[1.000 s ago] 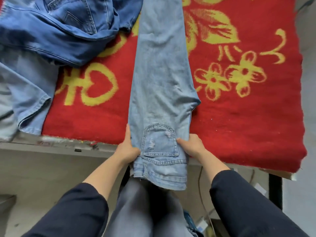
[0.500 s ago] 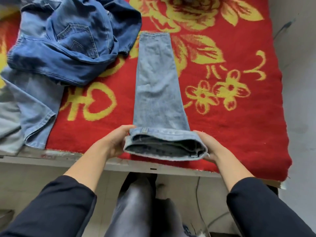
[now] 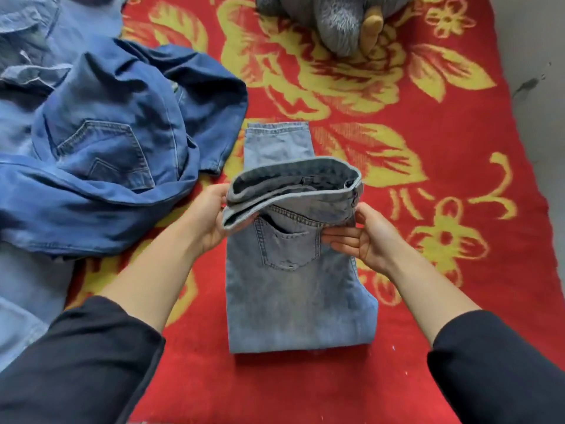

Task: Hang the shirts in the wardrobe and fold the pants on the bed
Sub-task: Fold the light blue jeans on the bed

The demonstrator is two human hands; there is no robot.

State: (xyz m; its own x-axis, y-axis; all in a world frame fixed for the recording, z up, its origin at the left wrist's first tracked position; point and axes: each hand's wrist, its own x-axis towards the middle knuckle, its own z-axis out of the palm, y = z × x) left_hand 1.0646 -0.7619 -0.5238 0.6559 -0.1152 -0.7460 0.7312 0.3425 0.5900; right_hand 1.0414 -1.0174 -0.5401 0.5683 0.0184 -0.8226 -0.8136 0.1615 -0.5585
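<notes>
While both hands hold its top end up off the bed, the pair of light jeans (image 3: 293,301) lies in the middle of the red blanket (image 3: 458,316), legs stacked one on the other, back pocket (image 3: 287,243) facing up.

Head view, the only one:
- Near end of the light jeans is a flat fold edge, close to the person. The far hem (image 3: 276,127) lies flat on the blanket, pointing away.
- Waistband (image 3: 293,185) is raised and gaping open, inside showing, hanging above the pocket area.
- Left hand (image 3: 211,218) grips the left end of the waistband. Fingers curl round the fabric, tips mostly hidden behind it.
- Right hand (image 3: 363,237) grips the right end. Thumb on top near the edge, fingers curled underneath and lying across the denim beside the pocket.
- Both forearms bare, black sleeves (image 3: 76,362) pushed up.
- Dark jeans (image 3: 107,148) sit crumpled in a heap to the left, just beside the left hand, one pocket visible on top. They do not touch the light jeans.
- Paler denim (image 3: 24,301) lies under and around that heap at the left edge, garment type hard to tell.
- Grey plush toy (image 3: 336,22) sits at the far end of the blanket, well apart from the hands.
- Blanket has big yellow flower patterns. Grey wall (image 3: 544,56) runs along the right.
</notes>
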